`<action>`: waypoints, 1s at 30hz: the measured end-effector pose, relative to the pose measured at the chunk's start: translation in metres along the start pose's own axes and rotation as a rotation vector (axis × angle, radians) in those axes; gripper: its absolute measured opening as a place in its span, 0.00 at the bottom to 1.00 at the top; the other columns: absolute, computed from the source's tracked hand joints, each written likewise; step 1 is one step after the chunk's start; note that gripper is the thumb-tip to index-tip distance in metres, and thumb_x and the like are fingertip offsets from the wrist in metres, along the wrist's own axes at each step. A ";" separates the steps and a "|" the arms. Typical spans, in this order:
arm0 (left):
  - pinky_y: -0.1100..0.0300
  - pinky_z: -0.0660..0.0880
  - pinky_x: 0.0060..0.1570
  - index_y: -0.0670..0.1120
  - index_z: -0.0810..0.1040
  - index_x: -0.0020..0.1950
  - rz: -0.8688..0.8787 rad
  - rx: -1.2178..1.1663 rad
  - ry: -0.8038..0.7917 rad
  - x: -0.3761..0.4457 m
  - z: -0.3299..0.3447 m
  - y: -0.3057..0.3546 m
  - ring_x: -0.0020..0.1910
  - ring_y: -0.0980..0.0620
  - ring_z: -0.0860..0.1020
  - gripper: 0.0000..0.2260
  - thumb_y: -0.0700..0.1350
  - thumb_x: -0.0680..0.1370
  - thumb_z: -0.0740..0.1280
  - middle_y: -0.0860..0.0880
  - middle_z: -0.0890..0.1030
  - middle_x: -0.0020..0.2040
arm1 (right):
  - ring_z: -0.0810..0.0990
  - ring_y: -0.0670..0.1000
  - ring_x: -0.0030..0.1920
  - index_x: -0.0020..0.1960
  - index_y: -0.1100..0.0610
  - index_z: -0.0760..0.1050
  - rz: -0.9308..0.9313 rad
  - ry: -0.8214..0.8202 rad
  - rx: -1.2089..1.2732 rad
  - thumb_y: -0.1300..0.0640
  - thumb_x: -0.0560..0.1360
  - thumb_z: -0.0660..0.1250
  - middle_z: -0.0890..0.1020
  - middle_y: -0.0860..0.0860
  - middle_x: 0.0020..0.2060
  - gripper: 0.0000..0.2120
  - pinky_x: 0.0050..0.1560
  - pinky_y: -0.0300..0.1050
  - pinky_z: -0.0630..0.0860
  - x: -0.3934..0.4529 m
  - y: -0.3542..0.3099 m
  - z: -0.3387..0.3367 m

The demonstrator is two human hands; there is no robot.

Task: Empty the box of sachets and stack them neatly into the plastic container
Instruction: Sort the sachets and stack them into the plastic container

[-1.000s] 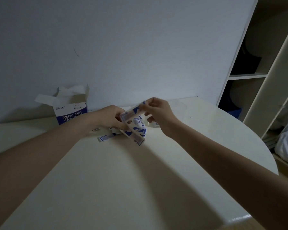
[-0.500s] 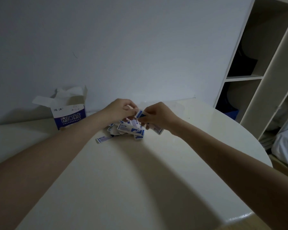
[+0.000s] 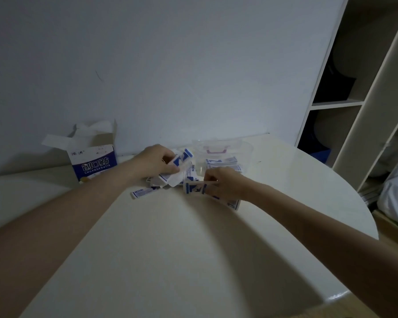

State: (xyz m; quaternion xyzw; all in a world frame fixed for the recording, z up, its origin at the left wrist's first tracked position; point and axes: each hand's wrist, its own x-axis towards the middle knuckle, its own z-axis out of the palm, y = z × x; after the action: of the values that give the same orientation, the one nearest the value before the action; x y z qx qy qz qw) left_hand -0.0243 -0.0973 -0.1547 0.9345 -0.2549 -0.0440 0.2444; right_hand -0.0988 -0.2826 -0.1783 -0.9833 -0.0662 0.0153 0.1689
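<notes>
- Loose sachets lie heaped near the table's back edge, between box and container.
- Left hand grips a bunch; right hand pinches one sachet.
- They look light, thin and slippery: pinch them by the flat faces.

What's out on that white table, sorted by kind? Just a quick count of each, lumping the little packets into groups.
Opened blue-and-white box: 1
Clear plastic container: 1
Packet groups: 4: left hand's bunch, right hand's packets, loose pile, stack in container
Total: 6
</notes>
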 end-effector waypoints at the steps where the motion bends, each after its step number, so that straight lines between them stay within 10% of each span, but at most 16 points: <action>1: 0.60 0.63 0.35 0.40 0.76 0.35 -0.024 -0.086 -0.003 0.000 -0.005 -0.001 0.33 0.51 0.69 0.09 0.43 0.74 0.69 0.48 0.72 0.32 | 0.72 0.51 0.41 0.48 0.59 0.75 0.019 0.041 0.078 0.58 0.75 0.64 0.75 0.52 0.41 0.05 0.33 0.36 0.65 0.001 0.000 -0.002; 5: 0.67 0.71 0.32 0.47 0.79 0.40 -0.131 -0.372 -0.042 -0.005 -0.010 -0.003 0.34 0.55 0.76 0.04 0.42 0.75 0.68 0.51 0.80 0.35 | 0.77 0.54 0.38 0.39 0.62 0.73 0.105 0.164 0.644 0.58 0.76 0.64 0.80 0.67 0.43 0.09 0.41 0.46 0.73 0.005 -0.004 -0.005; 12: 0.67 0.72 0.27 0.43 0.77 0.41 -0.215 -0.539 -0.007 -0.012 -0.005 0.002 0.28 0.57 0.77 0.04 0.41 0.74 0.70 0.50 0.79 0.35 | 0.78 0.52 0.34 0.51 0.64 0.72 0.223 0.242 1.210 0.61 0.80 0.57 0.80 0.57 0.36 0.08 0.31 0.38 0.77 0.002 -0.021 -0.010; 30: 0.69 0.66 0.22 0.45 0.79 0.42 -0.105 -0.667 0.007 -0.024 -0.005 0.013 0.26 0.60 0.74 0.02 0.42 0.74 0.69 0.52 0.79 0.29 | 0.79 0.53 0.35 0.40 0.57 0.69 0.219 0.455 1.145 0.65 0.71 0.70 0.80 0.56 0.38 0.09 0.34 0.45 0.76 0.013 -0.046 -0.008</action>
State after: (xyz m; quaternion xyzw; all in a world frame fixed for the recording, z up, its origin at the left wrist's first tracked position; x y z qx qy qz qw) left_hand -0.0503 -0.0927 -0.1453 0.8151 -0.1769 -0.1343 0.5351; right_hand -0.0916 -0.2401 -0.1553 -0.7165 0.0915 -0.1440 0.6764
